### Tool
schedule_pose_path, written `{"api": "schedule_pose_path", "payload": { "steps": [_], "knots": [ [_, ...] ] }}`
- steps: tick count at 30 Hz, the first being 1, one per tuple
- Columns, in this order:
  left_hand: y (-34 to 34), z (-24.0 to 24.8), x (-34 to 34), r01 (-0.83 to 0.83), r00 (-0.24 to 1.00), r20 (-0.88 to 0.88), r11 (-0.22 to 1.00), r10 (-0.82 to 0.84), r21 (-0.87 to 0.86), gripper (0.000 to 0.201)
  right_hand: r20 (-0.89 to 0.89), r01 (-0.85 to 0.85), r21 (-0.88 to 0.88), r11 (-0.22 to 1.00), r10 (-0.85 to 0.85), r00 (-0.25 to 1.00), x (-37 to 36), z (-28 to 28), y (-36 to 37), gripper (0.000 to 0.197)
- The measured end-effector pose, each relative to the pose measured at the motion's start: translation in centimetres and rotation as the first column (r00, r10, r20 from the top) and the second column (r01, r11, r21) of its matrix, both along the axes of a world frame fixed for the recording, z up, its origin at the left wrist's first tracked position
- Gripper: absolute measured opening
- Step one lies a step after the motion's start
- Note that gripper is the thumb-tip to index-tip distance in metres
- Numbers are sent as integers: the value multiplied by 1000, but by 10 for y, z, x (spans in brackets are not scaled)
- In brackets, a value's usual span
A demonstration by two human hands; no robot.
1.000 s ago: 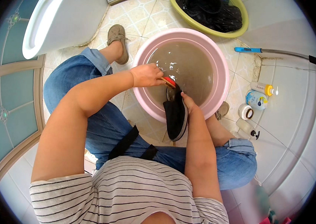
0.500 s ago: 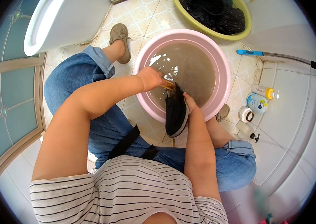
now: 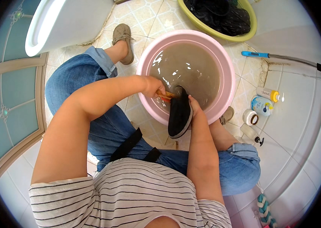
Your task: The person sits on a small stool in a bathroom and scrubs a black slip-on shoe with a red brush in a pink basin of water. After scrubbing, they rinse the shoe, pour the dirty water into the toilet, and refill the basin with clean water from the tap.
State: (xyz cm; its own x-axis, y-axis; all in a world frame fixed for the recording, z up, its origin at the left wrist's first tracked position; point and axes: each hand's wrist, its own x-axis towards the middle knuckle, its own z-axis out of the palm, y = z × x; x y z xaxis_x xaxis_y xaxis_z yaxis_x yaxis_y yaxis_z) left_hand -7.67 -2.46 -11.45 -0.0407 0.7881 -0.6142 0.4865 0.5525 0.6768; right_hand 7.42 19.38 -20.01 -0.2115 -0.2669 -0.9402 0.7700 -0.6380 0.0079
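Note:
A black shoe with a pale sole edge is tilted over the near rim of a pink basin of murky brown water. My right hand grips the shoe along its right side; part of the fingers is hidden behind it. In my left hand, closed, is the wooden handle of a brush, pointing at the shoe's opening. Some orange-red shows under the handle. The brush's bristles are mostly hidden by the shoe.
A yellow-green basin with black wet-looking cloth or plastic stands at the far right. Along the right wall are a blue-gripped pole, a yellow-capped bottle, a blue-white pack, a jar and a pump bottle.
My left hand and the brush have shifted slightly toward me, lower against the shoe's opening. The shoe has turned a little in my right hand.

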Motion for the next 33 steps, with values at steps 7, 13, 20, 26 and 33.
{"api": "schedule_pose_path", "payload": {
  "steps": [7,13,20,26,33],
  "knots": [
    [15,20,2,218,766,-626,975,-144,43,26,-33,-18,1,1000,18,999,9,-27,2,51],
    [9,14,-1,636,460,-886,720,-64,278,20,-28,-64,50,997,65,997,-3,2,-3,50],
    [4,8,-3,327,698,-690,942,-191,70,26,-159,-30,39,999,36,987,0,-16,4,48],
    [6,24,4,75,927,-367,997,-72,-6,27,-37,85,-2,996,-85,996,-7,8,0,47],
    [16,22,-11,510,591,-799,819,-109,265,25,-89,-61,114,992,72,993,-7,6,1,46]
  ]
}}
